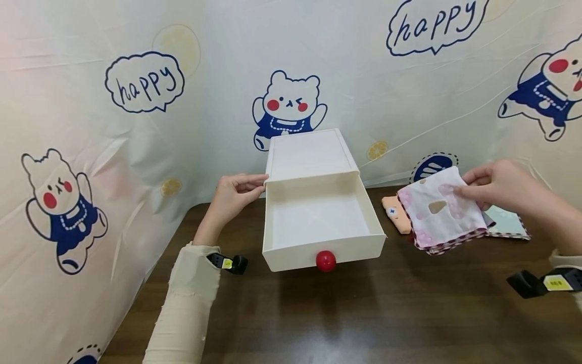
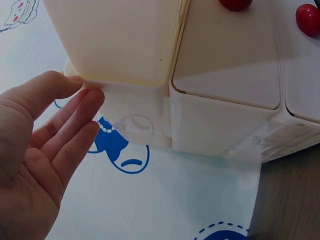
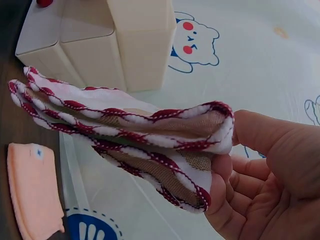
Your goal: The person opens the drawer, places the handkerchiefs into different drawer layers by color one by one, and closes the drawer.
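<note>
A white drawer cabinet (image 1: 311, 151) stands at the back of the table, its top drawer (image 1: 325, 245) pulled out by a red round knob (image 1: 326, 261). Inside, the drawer shows a bare white bottom. My left hand (image 1: 236, 199) is at the cabinet's left front edge, thumb and fingertips pinching the rim, as the left wrist view shows. To the right, my right hand (image 1: 495, 187) pinches a folded handkerchief (image 1: 438, 210), white and pink with a tan patch and red-and-white stitched edges. In the right wrist view its folded layers hang from thumb and fingers.
An orange folded cloth (image 1: 396, 215) and a mint green folded cloth (image 1: 508, 222) with a checked border lie on the brown table (image 1: 318, 323) at the right. Lower drawers (image 2: 230, 60) with red knobs show under the open one. A printed curtain (image 1: 218, 76) hangs behind.
</note>
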A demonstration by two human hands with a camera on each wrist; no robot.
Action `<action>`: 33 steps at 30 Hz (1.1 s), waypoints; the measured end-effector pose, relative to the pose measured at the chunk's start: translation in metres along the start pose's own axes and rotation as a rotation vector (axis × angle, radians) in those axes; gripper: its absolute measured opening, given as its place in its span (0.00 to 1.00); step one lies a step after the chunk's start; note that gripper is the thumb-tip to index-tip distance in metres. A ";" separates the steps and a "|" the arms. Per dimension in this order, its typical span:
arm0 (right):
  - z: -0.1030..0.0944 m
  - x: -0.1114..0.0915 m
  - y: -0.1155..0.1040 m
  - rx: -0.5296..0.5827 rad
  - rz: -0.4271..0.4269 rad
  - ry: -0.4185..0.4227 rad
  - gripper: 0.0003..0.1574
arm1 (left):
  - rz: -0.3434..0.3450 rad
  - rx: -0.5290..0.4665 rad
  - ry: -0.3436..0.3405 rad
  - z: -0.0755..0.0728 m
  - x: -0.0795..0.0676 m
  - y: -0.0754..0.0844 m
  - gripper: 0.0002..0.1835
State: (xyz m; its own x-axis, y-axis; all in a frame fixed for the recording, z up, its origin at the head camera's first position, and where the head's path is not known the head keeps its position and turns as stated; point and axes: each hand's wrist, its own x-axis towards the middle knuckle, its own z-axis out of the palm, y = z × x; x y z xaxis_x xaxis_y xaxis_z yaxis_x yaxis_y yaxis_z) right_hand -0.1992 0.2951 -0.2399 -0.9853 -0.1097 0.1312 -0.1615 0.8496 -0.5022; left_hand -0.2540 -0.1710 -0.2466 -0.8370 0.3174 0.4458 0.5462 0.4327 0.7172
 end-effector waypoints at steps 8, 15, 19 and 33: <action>-0.010 0.003 -0.015 0.007 0.032 -0.007 0.29 | -0.008 0.010 0.000 0.001 0.000 0.002 0.15; -0.020 0.005 -0.029 0.030 0.022 0.026 0.27 | -0.014 0.007 -0.004 0.002 0.000 0.002 0.15; -0.025 0.009 -0.039 0.018 0.000 0.039 0.28 | -0.016 0.006 -0.003 0.002 0.000 0.002 0.15; -0.048 0.015 -0.069 -0.041 -0.054 0.135 0.28 | -0.004 -0.008 0.001 0.001 -0.001 0.002 0.15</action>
State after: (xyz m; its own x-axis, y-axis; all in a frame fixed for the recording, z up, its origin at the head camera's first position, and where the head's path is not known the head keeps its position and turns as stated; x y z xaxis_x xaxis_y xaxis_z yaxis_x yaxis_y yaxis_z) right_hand -0.2003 0.2597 -0.1623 -0.9582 -0.0876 0.2725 -0.2090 0.8647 -0.4567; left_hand -0.2526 -0.1699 -0.2462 -0.8390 0.3146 0.4439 0.5428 0.4275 0.7229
